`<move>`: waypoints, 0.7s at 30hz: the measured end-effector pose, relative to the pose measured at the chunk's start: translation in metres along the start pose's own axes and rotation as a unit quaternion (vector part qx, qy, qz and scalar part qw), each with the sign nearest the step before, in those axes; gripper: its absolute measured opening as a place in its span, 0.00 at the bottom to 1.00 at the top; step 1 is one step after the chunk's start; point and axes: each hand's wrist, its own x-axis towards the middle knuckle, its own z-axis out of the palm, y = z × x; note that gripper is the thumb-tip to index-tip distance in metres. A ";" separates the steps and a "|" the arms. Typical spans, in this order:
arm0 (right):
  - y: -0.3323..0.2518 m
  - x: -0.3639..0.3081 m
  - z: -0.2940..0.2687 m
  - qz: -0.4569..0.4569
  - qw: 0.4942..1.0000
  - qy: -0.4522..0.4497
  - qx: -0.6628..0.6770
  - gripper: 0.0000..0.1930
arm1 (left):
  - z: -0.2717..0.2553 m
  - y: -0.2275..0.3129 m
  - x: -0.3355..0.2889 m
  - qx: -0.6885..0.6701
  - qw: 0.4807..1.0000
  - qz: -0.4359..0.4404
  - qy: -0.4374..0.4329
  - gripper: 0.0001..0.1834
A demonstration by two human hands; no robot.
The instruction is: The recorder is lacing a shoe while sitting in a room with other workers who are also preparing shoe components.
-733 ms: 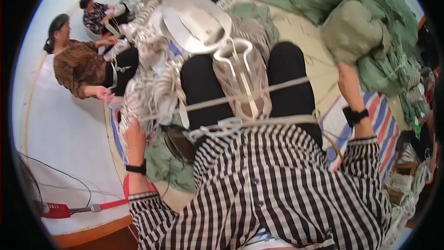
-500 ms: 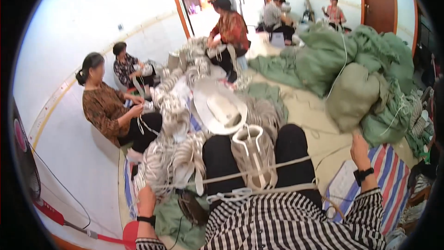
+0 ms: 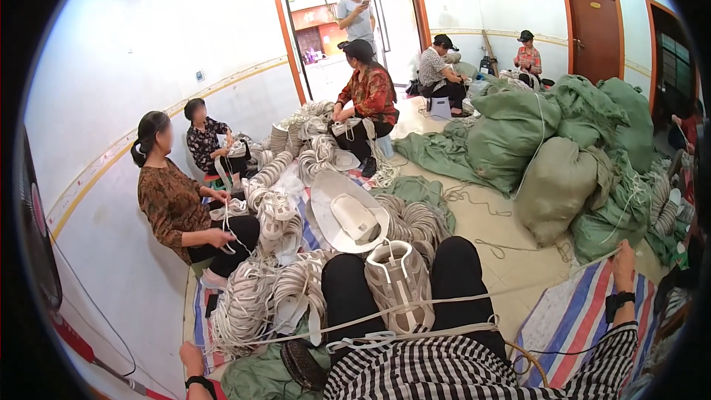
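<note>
My arms are spread wide, and a long pale shoelace (image 3: 444, 301) runs between my hands across my thighs. At the far right, my right hand (image 3: 623, 265) is closed on one end. My left hand (image 3: 191, 359), low at the left, is closed at the lace's other end; its fingers are partly hidden. Between my knees stands a beige and white sneaker (image 3: 400, 292), toe toward me. A bundle of looped pale laces (image 3: 444, 332) lies across my lap, close to my striped shirt.
Heaps of nested beige shoe parts (image 3: 244, 300) lie to the left, beside a white oval tray-like piece (image 3: 348, 211). Green sacks (image 3: 511, 137) are piled at the right. Several seated people handle shoes and laces; one person (image 3: 357, 15) stands in the doorway holding a phone.
My hands have moved farther apart, the right one outward to the right and the left one outward and lower. The lace now spans a greater width.
</note>
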 end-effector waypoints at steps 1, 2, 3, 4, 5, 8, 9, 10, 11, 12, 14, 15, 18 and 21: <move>0.010 0.001 -0.005 0.001 1.000 0.011 0.008 0.06 | 0.001 -0.009 -0.001 0.001 1.000 0.005 0.014 0.05; 0.023 0.003 -0.012 0.001 1.000 -0.002 -0.024 0.07 | 0.000 -0.020 -0.001 0.013 0.999 0.010 0.035 0.04; 0.036 0.004 -0.016 0.000 1.000 -0.002 -0.024 0.07 | -0.001 -0.029 -0.001 0.034 0.999 -0.009 0.022 0.04; 0.049 0.004 -0.018 -0.016 0.999 0.045 -0.005 0.06 | -0.003 -0.038 -0.001 0.028 0.999 -0.027 0.023 0.04; 0.062 0.003 -0.019 -0.001 0.996 0.087 0.019 0.06 | -0.005 -0.046 -0.002 0.018 0.999 -0.005 0.050 0.04; 0.104 0.004 -0.036 0.001 0.991 0.100 -0.089 0.05 | -0.013 -0.065 -0.010 0.046 0.996 -0.046 0.062 0.05; 0.114 0.005 -0.042 -0.035 0.991 0.097 -0.089 0.05 | -0.016 -0.070 -0.013 0.039 0.994 -0.022 0.096 0.05; 0.123 0.007 -0.048 -0.027 0.992 0.105 -0.062 0.04 | -0.020 -0.075 -0.017 0.022 0.992 -0.030 0.122 0.05; 0.129 0.008 -0.054 -0.019 0.993 0.114 -0.034 0.04 | -0.023 -0.079 -0.021 0.010 0.992 -0.068 0.103 0.04; 0.133 0.008 -0.061 -0.020 0.993 0.113 -0.035 0.04 | -0.026 -0.084 -0.024 0.007 0.990 -0.044 0.137 0.04; 0.137 0.006 -0.075 0.099 0.992 0.071 -0.011 0.06 | -0.033 -0.093 -0.031 -0.006 0.990 -0.116 0.080 0.05; 0.137 0.004 -0.080 0.069 0.996 0.064 0.001 0.06 | -0.035 -0.096 -0.034 -0.011 0.991 -0.096 0.090 0.05; 0.139 -0.001 -0.094 0.072 0.992 0.090 -0.043 0.07 | -0.040 -0.111 -0.044 0.018 0.985 -0.082 0.150 0.06; 0.148 -0.005 -0.105 0.080 0.990 0.110 -0.044 0.08 | -0.046 -0.127 -0.053 0.011 0.986 -0.114 0.120 0.08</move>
